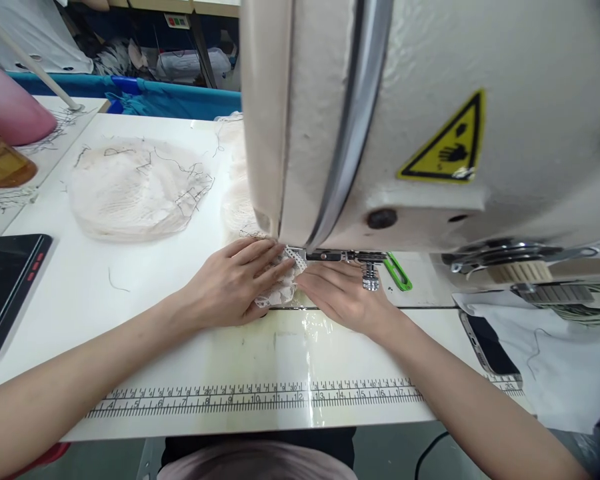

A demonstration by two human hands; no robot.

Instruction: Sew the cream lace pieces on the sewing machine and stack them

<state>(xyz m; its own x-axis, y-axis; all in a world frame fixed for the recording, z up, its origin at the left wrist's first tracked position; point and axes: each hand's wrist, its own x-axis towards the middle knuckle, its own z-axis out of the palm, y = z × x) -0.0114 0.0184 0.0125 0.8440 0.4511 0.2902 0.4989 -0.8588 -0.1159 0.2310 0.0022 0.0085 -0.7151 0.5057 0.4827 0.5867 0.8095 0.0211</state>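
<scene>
A piece of white lace fabric [279, 292] lies bunched under the head of a sewing machine [320, 133]. My left hand [237, 280] rests on the lace from the left, its fingers stretched out flat over it. From the right, my right hand [347, 293] reaches in beneath the machine arm. Its fingers are extended and lie against the lace edge near the presser area; the machine hides part of them. More pale fabric [237, 200] continues behind my left hand. The needle itself is hidden.
Left on the table are a pale sheer fabric piece [140, 190] with dark loose threads and a black phone [10, 287]. A green thread snipper [399, 272] sits behind my right hand. Another phone [490, 343] lies right. A printed ruler [260, 398] runs along the front edge.
</scene>
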